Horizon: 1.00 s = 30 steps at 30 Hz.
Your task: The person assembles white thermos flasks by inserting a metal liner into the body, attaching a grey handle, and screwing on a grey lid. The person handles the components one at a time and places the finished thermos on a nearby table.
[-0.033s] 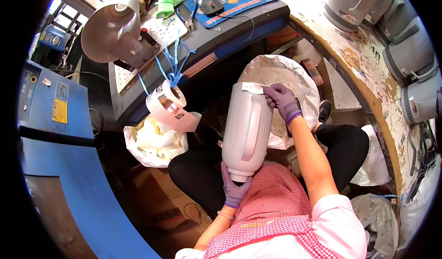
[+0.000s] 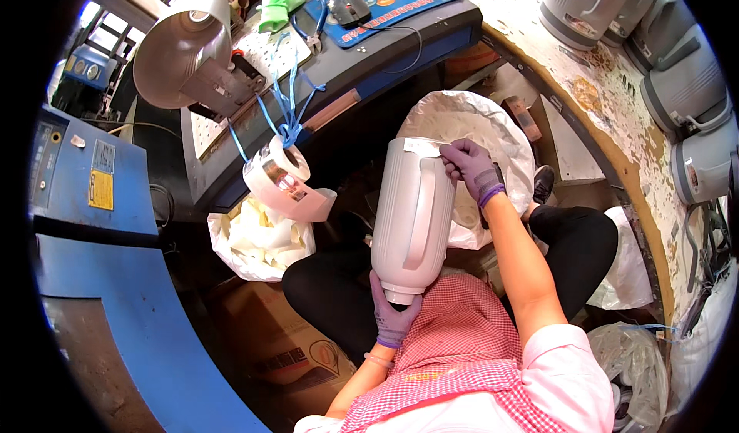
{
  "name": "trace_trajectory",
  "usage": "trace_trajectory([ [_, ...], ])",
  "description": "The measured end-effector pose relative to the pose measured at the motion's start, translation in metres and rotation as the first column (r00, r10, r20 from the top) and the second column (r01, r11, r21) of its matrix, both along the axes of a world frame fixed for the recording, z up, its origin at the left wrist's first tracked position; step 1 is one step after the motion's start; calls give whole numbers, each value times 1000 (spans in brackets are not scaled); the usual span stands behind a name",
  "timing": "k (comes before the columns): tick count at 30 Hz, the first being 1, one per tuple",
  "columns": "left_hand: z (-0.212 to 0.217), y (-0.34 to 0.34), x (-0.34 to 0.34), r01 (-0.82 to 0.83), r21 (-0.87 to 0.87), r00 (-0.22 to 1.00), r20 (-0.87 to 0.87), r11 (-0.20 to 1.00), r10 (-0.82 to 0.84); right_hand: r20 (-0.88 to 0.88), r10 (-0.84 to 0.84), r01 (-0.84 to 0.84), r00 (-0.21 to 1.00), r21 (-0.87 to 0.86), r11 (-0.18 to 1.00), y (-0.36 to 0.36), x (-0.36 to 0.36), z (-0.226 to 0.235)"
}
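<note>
A light grey thermos jug body [image 2: 400, 225] lies tilted over my lap, its long handle [image 2: 419, 221] facing up and its narrow neck toward me. My left hand [image 2: 394, 316], in a purple glove, is closed round the neck. At the jug's far end is a small white sticker [image 2: 422, 148]. The gloved fingers of my right hand [image 2: 471, 169] are pinched at the sticker's right edge. To the left, a roll of stickers [image 2: 277, 171] hangs from blue string [image 2: 290, 129] tied in a knot.
Behind the jug stands a white-lined bin [image 2: 512, 144]; a bag of peeled paper [image 2: 265, 237] is at left. Several grey jugs [image 2: 589, 6] line the curved bench [image 2: 570, 71]. The dark desk [image 2: 385, 56] bears a mouse [image 2: 350, 8] and pliers [image 2: 313, 40]. A blue machine [image 2: 100, 171] is far left.
The view has shifted very slightly. The jug and both hands keep nearly the same places; the sticker's printed face looks paler now.
</note>
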<state>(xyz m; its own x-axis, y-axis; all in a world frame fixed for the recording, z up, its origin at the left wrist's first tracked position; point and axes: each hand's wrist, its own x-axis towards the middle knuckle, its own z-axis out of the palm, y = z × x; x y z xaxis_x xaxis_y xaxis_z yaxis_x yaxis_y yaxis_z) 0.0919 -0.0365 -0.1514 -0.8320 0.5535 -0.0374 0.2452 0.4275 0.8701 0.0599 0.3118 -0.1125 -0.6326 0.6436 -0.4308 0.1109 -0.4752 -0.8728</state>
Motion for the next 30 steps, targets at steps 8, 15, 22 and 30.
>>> trace_trajectory([
  [8,3,1,0,11,-37,1000,-21,999,-11,330,-27,-152,944,505,850,5,6,6],
  [15,-4,-2,1,39,12,998,-51,999,-38,182,69,-164,981,583,796,50,5,-26],
  [22,13,0,-5,89,187,995,-59,978,-79,627,-99,-605,773,774,186,78,-41,-10],
  [30,165,-81,-89,-171,380,868,495,909,-44,158,326,61,932,818,-572,16,80,168],
])
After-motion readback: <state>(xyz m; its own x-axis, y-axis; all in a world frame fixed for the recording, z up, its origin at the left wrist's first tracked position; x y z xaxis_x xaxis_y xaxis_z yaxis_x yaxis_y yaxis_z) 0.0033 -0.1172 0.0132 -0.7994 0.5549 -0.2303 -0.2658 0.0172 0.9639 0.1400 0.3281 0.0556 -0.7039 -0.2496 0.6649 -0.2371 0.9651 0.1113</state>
